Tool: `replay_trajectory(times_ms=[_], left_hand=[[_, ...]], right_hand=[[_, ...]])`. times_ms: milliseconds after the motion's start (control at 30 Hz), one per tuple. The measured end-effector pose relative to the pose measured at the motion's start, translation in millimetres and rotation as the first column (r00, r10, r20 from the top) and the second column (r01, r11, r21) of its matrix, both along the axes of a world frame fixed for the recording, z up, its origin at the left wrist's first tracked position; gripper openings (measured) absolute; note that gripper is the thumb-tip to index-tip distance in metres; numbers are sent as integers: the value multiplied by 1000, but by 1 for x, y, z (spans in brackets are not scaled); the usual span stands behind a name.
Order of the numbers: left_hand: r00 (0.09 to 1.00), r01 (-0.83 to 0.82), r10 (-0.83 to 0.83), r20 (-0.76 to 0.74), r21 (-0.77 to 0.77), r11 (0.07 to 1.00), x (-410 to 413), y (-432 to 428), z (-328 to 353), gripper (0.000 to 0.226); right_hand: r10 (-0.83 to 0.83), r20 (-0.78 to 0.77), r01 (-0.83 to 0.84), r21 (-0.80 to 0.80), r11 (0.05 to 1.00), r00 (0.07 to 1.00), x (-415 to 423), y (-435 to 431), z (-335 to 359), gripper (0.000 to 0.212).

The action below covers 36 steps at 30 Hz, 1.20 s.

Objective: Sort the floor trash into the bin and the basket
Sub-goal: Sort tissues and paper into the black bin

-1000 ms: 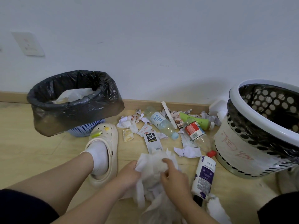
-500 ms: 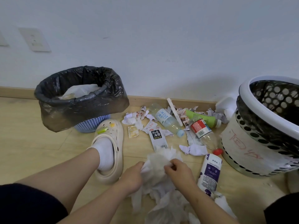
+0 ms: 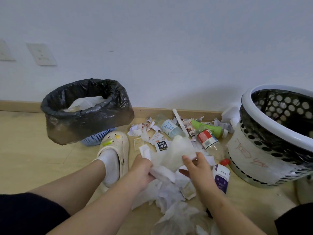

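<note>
i see my left hand (image 3: pixel 142 169) curled round one end of a crumpled tissue wad (image 3: pixel 172 154) and my right hand (image 3: pixel 197 168) pinching the other end, the wad held just above the paper pile (image 3: pixel 169 198) on the floor (image 3: pixel 30 158); the black-lined bin (image 3: pixel 84 123) stands left by the wall, just beside my cream clog (image 3: pixel 116 141); the perforated basket (image 3: pixel 249 155) sits right. between them lie a blue-label bottle (image 3: pixel 169 128), a green bottle (image 3: pixel 207 127), a red-label bottle (image 3: pixel 208 141) and a purple-and-white bottle (image 3: pixel 221 178) near my right hand.
</note>
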<state>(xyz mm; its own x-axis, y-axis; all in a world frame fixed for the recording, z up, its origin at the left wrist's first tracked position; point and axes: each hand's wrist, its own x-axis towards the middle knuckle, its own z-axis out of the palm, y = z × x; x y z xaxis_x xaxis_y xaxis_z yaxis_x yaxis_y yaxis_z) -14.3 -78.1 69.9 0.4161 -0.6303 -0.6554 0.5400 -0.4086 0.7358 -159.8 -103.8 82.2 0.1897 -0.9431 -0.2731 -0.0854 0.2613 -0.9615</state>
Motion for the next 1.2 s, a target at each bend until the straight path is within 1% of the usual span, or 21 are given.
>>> replay_trajectory(times_ms=[67, 133, 200, 267, 333, 367, 400, 433, 500, 567, 633, 667, 733, 800, 833, 867, 967, 1067, 1100, 1167, 1200], left_hand=[[996, 83, -83, -34, -26, 996, -6, 3, 6, 26], [986, 155, -156, -57, -21, 988, -10, 4, 5, 15], [975, 209, -205, -87, 34, 977, -10, 6, 1, 19], [962, 264, -249, -114, 142, 954, -9, 11, 0, 17], [965, 263, -253, -74, 199, 944, -6, 13, -5, 12], [973, 232, -228, -43, 200, 952, -5, 13, -8, 17], [981, 191, -195, 2, 195, 962, -1, 12, -13, 24], [986, 151, -162, 45, 184, 971, 2, 11, -16, 31], [990, 80, -96, 99, 150, 986, 8, 9, -20, 40], [993, 4, -16, 118, 107, 994, 15, 7, -25, 43], [993, -40, 31, 117, 77, 996, 19, 6, -26, 41], [993, -52, 44, 111, 69, 996, 21, 5, -28, 42], [993, -84, 78, 92, 71, 994, 24, 1, -33, 43], [993, -99, 93, 72, 79, 992, 25, -2, -39, 41], [993, -103, 98, 63, 84, 991, 26, -2, -43, 38], [993, -113, 108, 54, 87, 990, 26, -2, -45, 36], [991, -130, 126, 44, 88, 988, 28, 0, -53, 30], [991, -135, 133, 33, 78, 988, 29, 1, -60, 34], [991, -134, 132, 30, 77, 988, 30, 1, -62, 32], [993, -119, 117, 25, 76, 990, 29, 0, -64, 26], [994, -105, 103, 24, 71, 992, 29, -1, -64, 22]], right_hand=[[95, 72, -103, 118, 988, 993, 4, 8, -11, 5], [154, 87, -168, 188, 968, 984, 5, 12, -21, 6], [165, 134, -195, 254, 947, 977, 4, 12, -28, 7], [140, 222, -210, 332, 920, 965, 5, 13, -31, 11], [147, 283, -251, 379, 891, 948, 9, 14, -31, 12], [170, 268, -267, 383, 885, 948, 11, 15, -31, 13], [192, 215, -262, 370, 891, 957, 12, 14, -30, 14], [208, 104, -231, 332, 915, 973, 14, 10, -29, 15], [174, -219, -140, 161, 977, 960, 14, -4, -29, 18], [104, -491, -137, -31, 990, 865, 11, -22, -35, 21], [64, -635, -217, -166, 962, 770, 7, -36, -44, 31], [91, -690, -294, -182, 938, 718, 7, -40, -48, 39], [236, -790, -490, -94, 866, 567, 11, -45, -63, 55], [386, -819, -591, 72, 803, 425, 14, -43, -78, 57], [417, -821, -593, 123, 796, 390, 14, -41, -85, 52], [414, -824, -572, 138, 808, 387, 12, -40, -89, 46], [304, -825, -491, 37, 870, 477, 6, -40, -97, 32], [293, -784, -456, 14, 890, 548, 3, -45, -96, 11], [295, -771, -438, 23, 899, 565, 2, -46, -95, 11], [281, -747, -400, 22, 916, 603, -2, -48, -92, 21], [258, -734, -378, 2, 926, 628, -4, -50, -90, 22]])
